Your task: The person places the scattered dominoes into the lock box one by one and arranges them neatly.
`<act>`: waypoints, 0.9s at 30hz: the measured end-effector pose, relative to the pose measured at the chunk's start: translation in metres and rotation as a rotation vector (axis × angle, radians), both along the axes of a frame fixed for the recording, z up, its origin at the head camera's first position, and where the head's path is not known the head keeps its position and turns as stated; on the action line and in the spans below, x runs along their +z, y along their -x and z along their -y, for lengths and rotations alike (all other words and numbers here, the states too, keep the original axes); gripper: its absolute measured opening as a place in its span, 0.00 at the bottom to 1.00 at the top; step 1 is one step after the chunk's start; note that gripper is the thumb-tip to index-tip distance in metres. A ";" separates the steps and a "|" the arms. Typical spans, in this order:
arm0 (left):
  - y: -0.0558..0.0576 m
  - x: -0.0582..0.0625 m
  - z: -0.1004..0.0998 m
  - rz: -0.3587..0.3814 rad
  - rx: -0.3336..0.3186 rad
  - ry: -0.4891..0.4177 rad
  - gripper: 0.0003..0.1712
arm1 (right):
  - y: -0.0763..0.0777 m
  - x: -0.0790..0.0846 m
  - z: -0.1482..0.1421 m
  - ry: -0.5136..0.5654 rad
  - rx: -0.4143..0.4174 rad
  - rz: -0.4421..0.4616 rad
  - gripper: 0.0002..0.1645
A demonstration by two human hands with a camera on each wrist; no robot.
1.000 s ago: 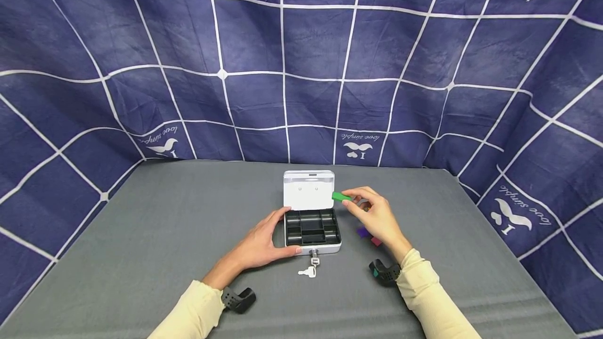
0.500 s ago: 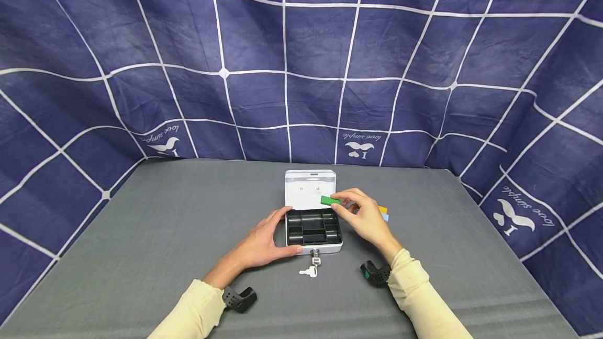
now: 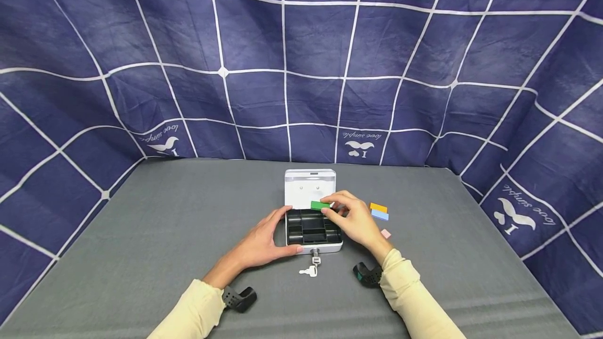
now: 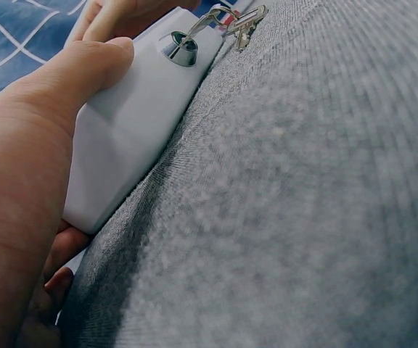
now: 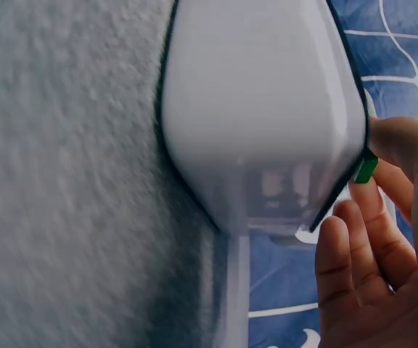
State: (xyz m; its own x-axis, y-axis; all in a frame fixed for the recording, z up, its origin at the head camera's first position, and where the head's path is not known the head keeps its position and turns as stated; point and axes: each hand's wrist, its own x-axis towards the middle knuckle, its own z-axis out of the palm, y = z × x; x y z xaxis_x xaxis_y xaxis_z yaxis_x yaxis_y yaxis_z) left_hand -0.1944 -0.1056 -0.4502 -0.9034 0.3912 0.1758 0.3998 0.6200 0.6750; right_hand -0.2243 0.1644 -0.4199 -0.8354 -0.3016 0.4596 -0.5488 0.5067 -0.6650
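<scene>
A small white cash box (image 3: 325, 248) stands with its lid (image 3: 298, 195) raised and a black compartment tray (image 3: 313, 224) inside. My left hand (image 3: 258, 244) grips its left side, thumb on the front edge and fingers toward the back corner. Between thumb and fingertips, my right hand (image 3: 358, 224) pinches a green block (image 3: 318, 205) over the rear part of the tray, in front of the lid. The right wrist view shows the block's green end (image 5: 366, 168) beside the box's rim. Keys (image 3: 309, 271) hang from the front lock (image 4: 180, 49) onto the table.
Right of the box lie a yellow block (image 3: 379, 207), a light blue block (image 3: 379, 215) and a pink block (image 3: 386, 233), partly hidden by the right wrist. Grey cloth (image 3: 188, 213) covers the table; a blue checked curtain (image 3: 311, 98) hangs behind.
My right hand has carried the green block leftward and lower, from beside the lid to over the tray. The yellow and blue blocks have come into sight. The left hand stays put.
</scene>
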 end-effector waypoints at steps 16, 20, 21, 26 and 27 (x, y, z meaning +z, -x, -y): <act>0.001 -0.002 0.000 0.003 -0.001 0.002 0.58 | 0.000 -0.008 0.011 0.037 -0.004 -0.007 0.13; 0.001 -0.001 -0.001 0.002 0.000 0.017 0.58 | 0.001 -0.010 0.013 0.032 0.013 -0.011 0.13; 0.001 -0.001 -0.001 0.002 0.001 0.019 0.58 | 0.000 -0.011 0.014 0.028 0.013 -0.014 0.12; 0.001 -0.001 0.000 -0.010 -0.004 0.012 0.58 | 0.002 -0.015 0.015 0.005 -0.006 -0.027 0.12; 0.000 -0.001 0.001 -0.011 -0.003 0.012 0.58 | 0.002 -0.016 0.015 -0.003 -0.009 -0.029 0.12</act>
State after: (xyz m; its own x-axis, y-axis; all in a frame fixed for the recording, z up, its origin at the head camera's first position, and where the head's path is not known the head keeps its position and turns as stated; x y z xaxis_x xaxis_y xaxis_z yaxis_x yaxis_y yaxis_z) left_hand -0.1947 -0.1064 -0.4509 -0.9003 0.3959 0.1809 0.4089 0.6268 0.6633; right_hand -0.2262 0.1495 -0.4362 -0.8246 -0.2952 0.4826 -0.5629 0.5133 -0.6478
